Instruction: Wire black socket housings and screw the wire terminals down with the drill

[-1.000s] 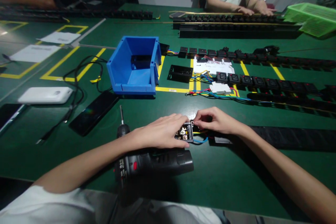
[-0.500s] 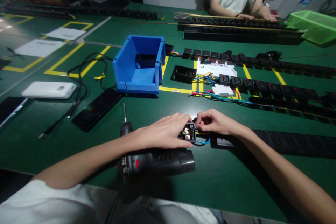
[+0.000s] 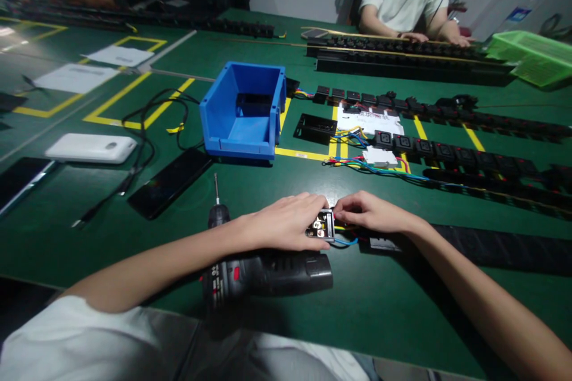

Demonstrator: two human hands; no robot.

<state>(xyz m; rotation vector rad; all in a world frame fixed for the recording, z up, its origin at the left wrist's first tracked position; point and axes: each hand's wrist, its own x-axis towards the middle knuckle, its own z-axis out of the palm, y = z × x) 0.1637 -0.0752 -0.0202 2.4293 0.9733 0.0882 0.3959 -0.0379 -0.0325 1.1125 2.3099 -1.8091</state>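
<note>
My left hand [image 3: 290,223] wraps over a small black terminal box [image 3: 329,227] whose open top shows brass-coloured screw terminals. At the box's right edge the fingertips of my right hand [image 3: 369,211] are pinched on a wire, of which only a bit of red shows. Yellow and blue wires [image 3: 346,242] run from the box below that hand toward a long black strip [image 3: 496,247] on the right. Under my left wrist lies a black cordless screwdriver [image 3: 268,274], its bit pointing away from me.
A blue bin [image 3: 241,146] with a dark item inside stands beyond my hands. Left of it are a phone [image 3: 170,184], a white power bank [image 3: 92,149] and a cable. Wired socket strips [image 3: 442,152] stretch right. Across the table sits a person [image 3: 402,0] near a green basket [image 3: 531,56].
The right fingers have shifted slightly at the box's edge, and a bit of red now shows there. The whole view has shifted a little. The other person's hands have lowered onto the strips.
</note>
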